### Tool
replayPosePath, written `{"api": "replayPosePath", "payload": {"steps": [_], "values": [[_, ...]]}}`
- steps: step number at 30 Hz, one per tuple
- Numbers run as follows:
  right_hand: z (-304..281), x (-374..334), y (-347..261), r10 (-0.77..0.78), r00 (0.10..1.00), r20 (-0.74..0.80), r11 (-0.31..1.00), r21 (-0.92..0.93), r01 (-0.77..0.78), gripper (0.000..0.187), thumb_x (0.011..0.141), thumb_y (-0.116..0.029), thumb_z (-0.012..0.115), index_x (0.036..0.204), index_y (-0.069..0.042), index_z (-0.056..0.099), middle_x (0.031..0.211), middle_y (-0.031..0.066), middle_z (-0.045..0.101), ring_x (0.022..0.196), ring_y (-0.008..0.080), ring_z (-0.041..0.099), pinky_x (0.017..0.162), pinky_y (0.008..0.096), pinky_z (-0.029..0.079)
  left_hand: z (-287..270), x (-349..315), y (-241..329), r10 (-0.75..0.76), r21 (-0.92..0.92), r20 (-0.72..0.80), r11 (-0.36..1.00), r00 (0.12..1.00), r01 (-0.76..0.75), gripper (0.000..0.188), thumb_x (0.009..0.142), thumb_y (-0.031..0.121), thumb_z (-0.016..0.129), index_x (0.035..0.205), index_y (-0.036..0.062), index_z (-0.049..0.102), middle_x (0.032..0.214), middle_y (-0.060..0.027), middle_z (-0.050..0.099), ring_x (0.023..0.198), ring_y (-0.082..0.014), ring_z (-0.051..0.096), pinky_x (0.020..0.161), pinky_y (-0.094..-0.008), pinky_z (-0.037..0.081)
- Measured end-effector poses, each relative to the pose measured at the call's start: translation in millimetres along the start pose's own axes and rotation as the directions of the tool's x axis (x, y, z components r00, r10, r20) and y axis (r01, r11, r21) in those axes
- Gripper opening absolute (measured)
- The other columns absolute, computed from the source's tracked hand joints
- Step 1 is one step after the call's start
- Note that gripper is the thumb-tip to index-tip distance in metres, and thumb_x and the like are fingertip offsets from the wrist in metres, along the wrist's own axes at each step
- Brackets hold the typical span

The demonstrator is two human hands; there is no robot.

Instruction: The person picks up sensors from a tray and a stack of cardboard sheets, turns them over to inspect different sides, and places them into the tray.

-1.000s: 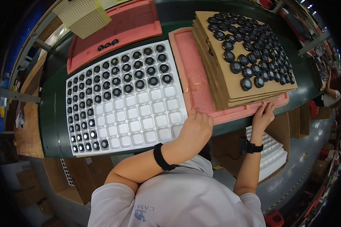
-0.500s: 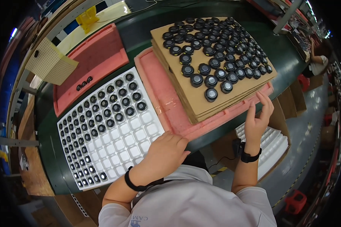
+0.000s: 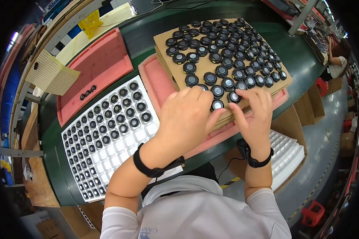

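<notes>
Many black round parts with grey centres stand on a stack of cardboard sheets [image 3: 202, 65]. My right hand [image 3: 256, 113] has thumb and forefinger closed around one black round part [image 3: 234, 96] near the sheet's front edge. My left hand [image 3: 183, 119] reaches over the stack's near left corner, its thumb beside another round part [image 3: 217, 105]. The hand itself hides its other fingertips and some parts beneath. Left of it lies a white moulded tray [image 3: 129, 140], with smaller black pieces in many cells and bare cells nearest my left forearm.
A pink foam tray [image 3: 150, 75] lies under the cardboard. Another pink tray [image 3: 103, 51] at the back left holds three small black pieces [image 3: 87, 93]. A perforated yellowish block [image 3: 52, 73] stands beside it. White trays [image 3: 283, 151] fill a carton at the right. Another person sits far right.
My left hand has moved from the white tray's edge up and right onto the cardboard stack. My right hand has shifted left from the stack's front edge and taken hold of a round part.
</notes>
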State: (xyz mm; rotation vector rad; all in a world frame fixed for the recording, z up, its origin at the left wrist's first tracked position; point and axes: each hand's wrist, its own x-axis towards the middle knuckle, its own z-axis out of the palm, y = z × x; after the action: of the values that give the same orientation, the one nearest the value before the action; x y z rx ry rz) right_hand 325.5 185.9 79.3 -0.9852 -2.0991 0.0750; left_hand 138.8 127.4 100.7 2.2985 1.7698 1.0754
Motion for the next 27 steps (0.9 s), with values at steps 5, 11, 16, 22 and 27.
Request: {"api": "replayPosePath", "payload": {"steps": [5, 11, 16, 22, 27], "values": [[-3.5, -0.7, -3.0, -0.021, 0.999, 0.032, 0.998, 0.054, 0.019, 0.032, 0.070, -0.009, 0.078, 0.099, -0.005, 0.064, 0.096, 0.0099, 0.060, 0.092, 0.0291, 0.054, 0.081, 0.0393, 0.043, 8.9, -2.5, 4.1, -0.048, 0.065, -0.003, 0.997, 0.999, 0.049, 0.024, 0.076, 0.020, 0.075, 0.089, 0.0052, 0.062, 0.081, -0.0091, 0.060, 0.076, -0.0298, 0.060, 0.068, -0.0416, 0.046], [-10.7, -5.2, -2.5, 0.074, 0.987, 0.140, 0.989, 0.119, -0.091, 0.034, 0.070, 0.000, 0.076, 0.102, -0.004, 0.063, 0.098, 0.0109, 0.059, 0.095, 0.0268, 0.055, 0.085, 0.0368, 0.044, 11.2, -16.3, 2.6, -0.057, -0.167, -0.081, 0.985, 0.995, 0.043, 0.025, 0.078, 0.019, 0.074, 0.093, 0.0047, 0.060, 0.087, -0.0102, 0.060, 0.076, -0.0293, 0.061, 0.066, -0.0401, 0.047], [-2.1, -30.6, -28.7, 0.266, 0.963, 0.044, 0.721, 0.654, -0.229, 0.040, 0.076, 0.004, 0.072, 0.113, -0.001, 0.056, 0.102, 0.0120, 0.058, 0.095, 0.0215, 0.057, 0.086, 0.0328, 0.047, -13.1, -58.9, 8.6, -0.160, -0.449, -0.072, 0.886, 0.984, 0.111, 0.026, 0.077, 0.011, 0.075, 0.098, 0.0039, 0.062, 0.089, -0.0102, 0.060, 0.076, -0.0248, 0.062, 0.062, -0.0348, 0.049], [28.3, -61.0, -75.8, 0.052, 0.930, 0.364, 0.297, 0.883, -0.362, 0.044, 0.078, 0.008, 0.069, 0.118, 0.002, 0.052, 0.105, 0.0124, 0.058, 0.093, 0.0183, 0.059, 0.084, 0.0296, 0.049, -39.3, -147.6, -20.1, -0.293, -0.631, -0.072, 0.754, 0.954, 0.184, 0.039, 0.076, -0.002, 0.075, 0.113, 0.0030, 0.063, 0.095, -0.0092, 0.061, 0.079, -0.0167, 0.061, 0.067, -0.0293, 0.051], [62.8, -66.6, -124.3, -0.010, 0.804, 0.595, 0.326, 0.762, -0.560, 0.038, 0.076, 0.011, 0.070, 0.110, 0.002, 0.057, 0.101, 0.0112, 0.059, 0.090, 0.0175, 0.060, 0.080, 0.0289, 0.049, -66.5, -206.7, -29.9, -0.486, -0.649, -0.025, 0.673, 0.874, 0.355, 0.034, 0.076, -0.005, 0.073, 0.108, 0.0012, 0.064, 0.096, -0.0090, 0.062, 0.085, -0.0177, 0.061, 0.075, -0.0297, 0.050]]}}
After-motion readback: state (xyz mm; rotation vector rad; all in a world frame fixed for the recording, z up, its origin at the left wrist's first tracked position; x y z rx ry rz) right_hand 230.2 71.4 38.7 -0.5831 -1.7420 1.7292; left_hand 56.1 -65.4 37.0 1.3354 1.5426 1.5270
